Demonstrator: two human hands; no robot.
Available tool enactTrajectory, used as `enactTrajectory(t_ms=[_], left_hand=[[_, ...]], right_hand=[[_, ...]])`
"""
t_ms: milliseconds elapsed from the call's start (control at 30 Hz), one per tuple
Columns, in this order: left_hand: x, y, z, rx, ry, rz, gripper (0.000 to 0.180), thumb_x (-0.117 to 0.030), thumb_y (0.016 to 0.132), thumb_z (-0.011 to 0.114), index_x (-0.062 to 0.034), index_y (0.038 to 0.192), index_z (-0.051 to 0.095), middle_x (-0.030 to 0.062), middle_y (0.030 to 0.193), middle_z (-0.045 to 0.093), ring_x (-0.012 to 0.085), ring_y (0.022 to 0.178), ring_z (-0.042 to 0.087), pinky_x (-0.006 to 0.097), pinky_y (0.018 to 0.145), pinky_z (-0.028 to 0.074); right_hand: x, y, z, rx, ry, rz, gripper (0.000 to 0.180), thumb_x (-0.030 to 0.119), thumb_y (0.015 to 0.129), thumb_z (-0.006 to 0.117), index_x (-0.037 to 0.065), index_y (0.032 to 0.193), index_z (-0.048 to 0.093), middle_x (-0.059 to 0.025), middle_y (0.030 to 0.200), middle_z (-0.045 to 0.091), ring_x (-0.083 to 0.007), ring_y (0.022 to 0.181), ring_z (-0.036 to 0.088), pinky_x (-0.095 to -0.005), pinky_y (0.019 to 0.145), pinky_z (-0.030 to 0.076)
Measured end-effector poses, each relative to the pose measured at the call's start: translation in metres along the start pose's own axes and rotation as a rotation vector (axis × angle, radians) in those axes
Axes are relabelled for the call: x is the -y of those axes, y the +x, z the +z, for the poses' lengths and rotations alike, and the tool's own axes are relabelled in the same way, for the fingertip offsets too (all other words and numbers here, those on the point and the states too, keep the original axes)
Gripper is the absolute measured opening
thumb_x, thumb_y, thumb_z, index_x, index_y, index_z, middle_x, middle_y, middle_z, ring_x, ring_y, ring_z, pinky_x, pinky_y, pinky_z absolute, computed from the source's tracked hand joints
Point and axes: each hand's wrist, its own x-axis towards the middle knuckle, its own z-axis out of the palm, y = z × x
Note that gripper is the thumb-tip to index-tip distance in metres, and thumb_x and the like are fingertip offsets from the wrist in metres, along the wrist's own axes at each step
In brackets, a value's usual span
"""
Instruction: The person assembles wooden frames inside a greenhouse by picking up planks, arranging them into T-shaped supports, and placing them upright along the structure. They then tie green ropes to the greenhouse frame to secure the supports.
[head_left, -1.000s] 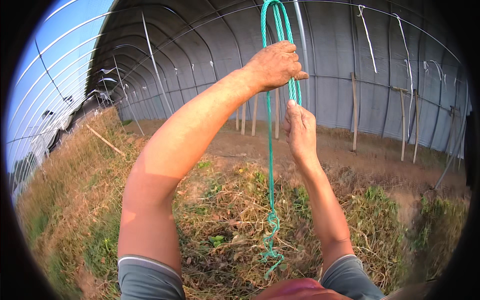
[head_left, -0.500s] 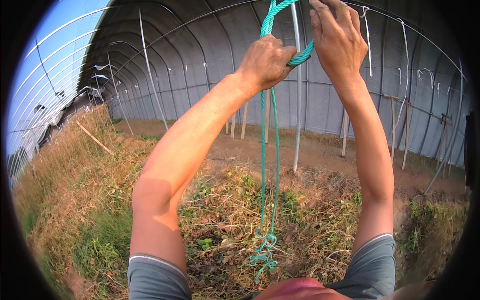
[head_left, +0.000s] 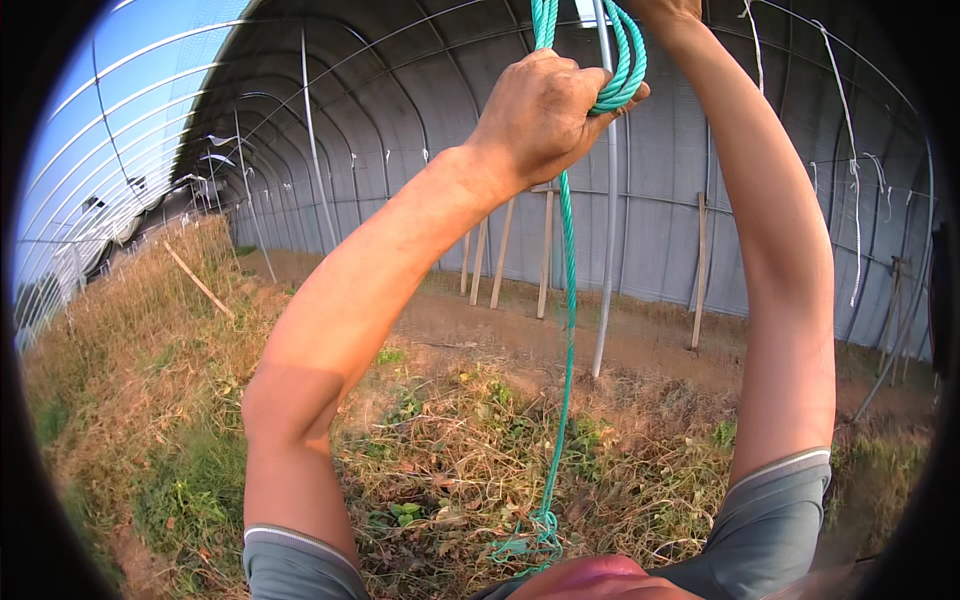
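Observation:
My left hand [head_left: 555, 112] is raised at the upper middle, its fingers wrapped round several turns of green twisted rope [head_left: 634, 66]. The turns loop out beyond its thumb side, and more strands rise above the fist to the top edge. Below the fist one length hangs straight down to a loose green tangle [head_left: 540, 540] low in the view, over the dry plants. My right hand [head_left: 668, 8] is at the top edge, just above and right of the loops. Only its lower part shows; its fingers are out of frame.
A metal pole [head_left: 611, 230] stands just beyond the rope. A grey covered wall on curved ribs [head_left: 400, 150] runs behind, with wooden stakes [head_left: 699, 270] along its foot. White strings [head_left: 854, 170] dangle at right. Dry vines and weeds [head_left: 430, 450] cover the ground.
My right hand has risen to the top edge, its fingers leaving view. More turns of rope now show at my left fist, and one hanging strand shows instead of two.

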Motion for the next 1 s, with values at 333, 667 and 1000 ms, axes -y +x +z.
enactTrajectory(t_ms=[333,667,1000], left_hand=[[-0.020,0.024,-0.011,-0.058,-0.101,-0.362,0.054,-0.037,0.099,0.059,-0.0050,0.056,0.053,0.0146,0.045,0.048,0.0321,0.042,0.051,0.040,0.043,0.040],[-0.019,-0.008,-0.009,-0.155,-0.283,-0.537,0.059,-0.041,0.101,0.056,-0.0057,0.055,0.042,0.0041,0.046,0.032,0.0174,0.044,0.032,0.036,0.043,0.026],[-0.022,-0.076,0.008,-0.021,-0.019,-0.216,0.043,-0.031,0.093,0.069,-0.0037,0.064,0.051,0.0119,0.058,0.052,0.0314,0.059,0.051,0.045,0.061,0.044]], right_hand=[[-0.012,0.052,0.070,0.034,-0.078,0.127,0.019,0.015,0.089,0.051,0.014,0.082,0.069,-0.0105,0.082,0.073,-0.0272,0.075,0.073,-0.0431,0.063,0.055],[-0.027,0.025,0.103,0.282,-0.034,0.078,0.018,0.015,0.088,0.053,0.011,0.091,0.070,-0.0106,0.083,0.073,-0.0271,0.082,0.072,-0.0413,0.069,0.056],[0.064,-0.055,-0.067,0.499,1.002,0.345,0.054,0.047,0.098,0.055,0.003,0.129,0.058,-0.0172,0.105,0.067,-0.0284,0.099,0.067,-0.0409,0.085,0.053]])
